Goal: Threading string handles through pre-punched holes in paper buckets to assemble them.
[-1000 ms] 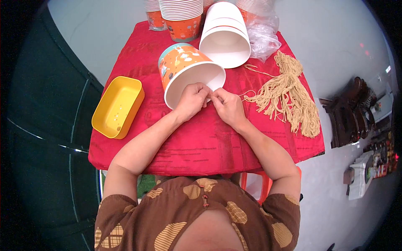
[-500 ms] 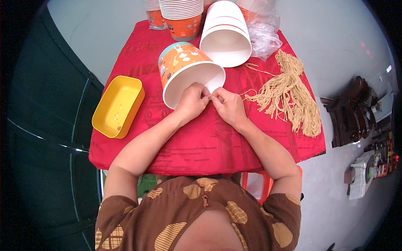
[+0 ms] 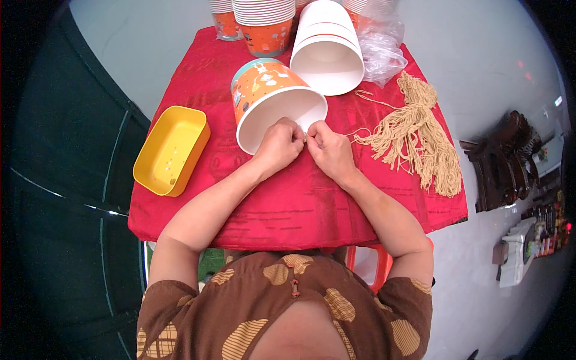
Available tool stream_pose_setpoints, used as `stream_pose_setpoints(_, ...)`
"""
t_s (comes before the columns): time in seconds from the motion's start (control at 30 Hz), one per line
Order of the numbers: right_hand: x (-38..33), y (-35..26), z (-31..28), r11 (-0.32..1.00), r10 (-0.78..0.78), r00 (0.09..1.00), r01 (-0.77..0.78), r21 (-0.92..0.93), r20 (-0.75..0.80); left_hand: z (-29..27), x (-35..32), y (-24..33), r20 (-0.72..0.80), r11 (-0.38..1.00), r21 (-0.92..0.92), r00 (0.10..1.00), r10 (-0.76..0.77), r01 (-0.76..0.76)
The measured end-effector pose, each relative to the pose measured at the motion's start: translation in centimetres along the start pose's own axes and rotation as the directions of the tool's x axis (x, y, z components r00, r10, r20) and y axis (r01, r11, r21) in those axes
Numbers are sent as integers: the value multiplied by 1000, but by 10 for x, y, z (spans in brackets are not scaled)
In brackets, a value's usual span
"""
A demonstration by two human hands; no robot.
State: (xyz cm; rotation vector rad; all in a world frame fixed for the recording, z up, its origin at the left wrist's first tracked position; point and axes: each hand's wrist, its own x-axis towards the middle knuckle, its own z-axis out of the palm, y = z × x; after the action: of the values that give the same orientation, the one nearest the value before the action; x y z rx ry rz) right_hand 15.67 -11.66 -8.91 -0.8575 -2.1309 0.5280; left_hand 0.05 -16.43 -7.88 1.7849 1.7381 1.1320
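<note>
An orange patterned paper bucket [image 3: 264, 84] with a white inside lies on its side, mouth toward me. At the lower right of its rim, my left hand [image 3: 281, 144] and my right hand [image 3: 330, 150] meet with fingertips pinched. Between them shows a small tan bit of string [image 3: 305, 138]; the fingers hide most of it. A thin tan strand comes out past my right hand toward a bundle of tan string [image 3: 414, 135] on the right. Both hands are closed on the string.
A yellow tray [image 3: 191, 157] with a few small bits inside stands at the left. Behind are a white bucket [image 3: 329, 57] on its side, stacked orange buckets [image 3: 266, 36] and clear plastic bags [image 3: 381, 57]. A red cloth [image 3: 252, 216] covers the table.
My hands stay at the bucket's rim and shift slightly; the fingertips have drawn a little apart. The rest of the scene slides slightly right in view.
</note>
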Motion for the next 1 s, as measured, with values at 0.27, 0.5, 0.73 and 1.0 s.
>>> stream_pose_setpoints(0.27,0,1,1,998,-56,998,55,-23,-37,3,0,-6,-24,1000,-11,1000,-3,3)
stream_pose_setpoints(0.5,-1,4,3,989,-126,991,121,-89,-48,2,1,-5,-1,1000,-12,1000,-3,3)
stream_pose_setpoints(0.73,-3,3,1,949,-238,971,234,-209,5,1,2,-10,17,997,-73,999,-39,40)
stream_pose_setpoints(1.0,-3,0,-3,914,-283,958,286,-289,51,-1,2,-7,34,995,-83,998,-49,52)
